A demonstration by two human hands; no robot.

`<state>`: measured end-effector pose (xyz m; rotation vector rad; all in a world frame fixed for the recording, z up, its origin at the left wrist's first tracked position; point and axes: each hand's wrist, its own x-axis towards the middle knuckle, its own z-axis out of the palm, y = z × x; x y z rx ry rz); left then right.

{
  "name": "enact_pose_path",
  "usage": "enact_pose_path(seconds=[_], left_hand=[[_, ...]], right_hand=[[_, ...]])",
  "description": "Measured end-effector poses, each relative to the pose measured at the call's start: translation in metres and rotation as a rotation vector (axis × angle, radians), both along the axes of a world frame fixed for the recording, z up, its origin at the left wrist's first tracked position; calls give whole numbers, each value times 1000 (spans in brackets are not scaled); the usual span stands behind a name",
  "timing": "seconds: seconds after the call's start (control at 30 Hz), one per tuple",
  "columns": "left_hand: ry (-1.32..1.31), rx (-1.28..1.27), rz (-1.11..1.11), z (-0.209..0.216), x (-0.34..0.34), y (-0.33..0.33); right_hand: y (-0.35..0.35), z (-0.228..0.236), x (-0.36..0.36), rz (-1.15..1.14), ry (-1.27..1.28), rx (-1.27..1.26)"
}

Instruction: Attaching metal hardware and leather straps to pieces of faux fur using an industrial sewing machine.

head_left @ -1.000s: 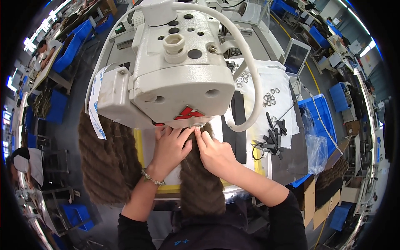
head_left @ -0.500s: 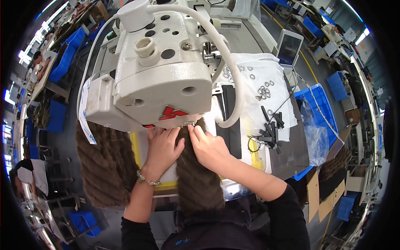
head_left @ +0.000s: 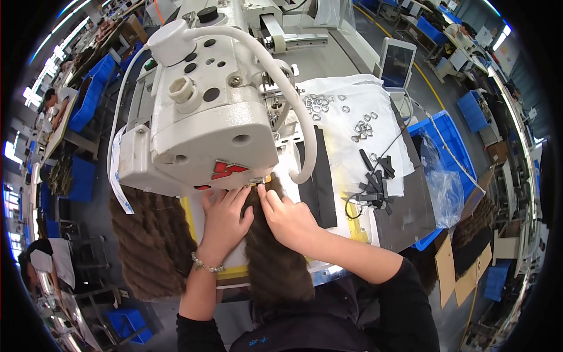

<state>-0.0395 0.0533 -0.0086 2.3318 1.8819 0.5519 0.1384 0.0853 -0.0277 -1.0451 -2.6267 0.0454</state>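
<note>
Brown fur strip [head_left: 278, 270] runs near to far, far end at the sewing machine head [head_left: 214, 138]. Left hand [head_left: 224, 226]: fingers spread, thumb apart, strip's left. Right hand [head_left: 290, 222]: fingers narrow, on strip; can't tell grip.

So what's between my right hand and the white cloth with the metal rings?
In the head view, a long black strip lies between your right hand and the white cloth.

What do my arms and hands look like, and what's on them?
Both hands are bare, without gloves. Your left hand has a pale beaded bracelet at its wrist; your right hand has none. Plain black sleeves leave the forearms bare.
</note>
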Motion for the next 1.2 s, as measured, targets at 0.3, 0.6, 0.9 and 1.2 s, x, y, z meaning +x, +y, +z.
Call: enact_pose_path(seconds=[0.3, 0.6, 0.9, 1.2], left_hand=[[64, 65, 32, -6, 6, -4], [-277, -199, 4, 9, 3, -36], [-1428, -999, 101, 22, -10, -75], [-1357, -837, 34, 6, 22, -58]], right_hand=[[0, 2, -1, 8, -35, 46], [3, 39, 27, 116, 139, -416], [-24, 42, 73, -242, 1173, -1882], [-41, 43, 85, -141, 1138, -2213]])
